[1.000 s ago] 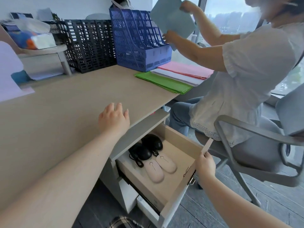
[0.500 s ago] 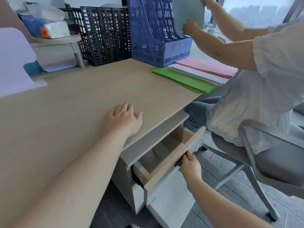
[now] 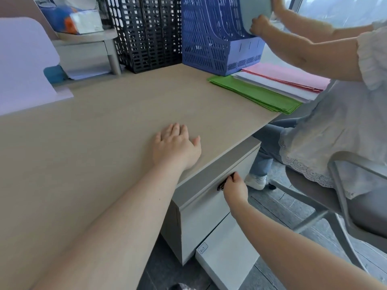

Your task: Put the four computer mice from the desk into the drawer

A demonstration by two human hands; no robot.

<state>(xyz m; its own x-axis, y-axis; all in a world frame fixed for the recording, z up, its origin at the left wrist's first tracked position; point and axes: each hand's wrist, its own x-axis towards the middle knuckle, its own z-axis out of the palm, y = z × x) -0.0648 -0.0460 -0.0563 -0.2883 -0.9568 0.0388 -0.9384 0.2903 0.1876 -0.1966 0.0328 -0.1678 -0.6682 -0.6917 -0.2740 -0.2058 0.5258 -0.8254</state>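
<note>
The grey drawer [image 3: 211,208] under the desk's front edge is pushed fully in. No computer mouse is visible; the closed drawer front hides whatever is inside. My right hand [image 3: 234,190] is curled around the drawer's dark handle [image 3: 222,186]. My left hand [image 3: 177,148] lies flat, palm down with fingers spread, on the beige desk top [image 3: 100,139] just above the drawer, holding nothing.
A second person sits on a grey office chair [image 3: 343,197] to the right, sliding a sheet into the blue file rack [image 3: 215,36]. Green [image 3: 257,94], white and pink paper stacks lie at the desk's right edge. A black file rack [image 3: 146,32] and small shelf stand behind.
The drawer went from wide open, with two black and two pink mice showing, to fully closed, pushed in by my right hand. My left hand stayed flat on the desk.
</note>
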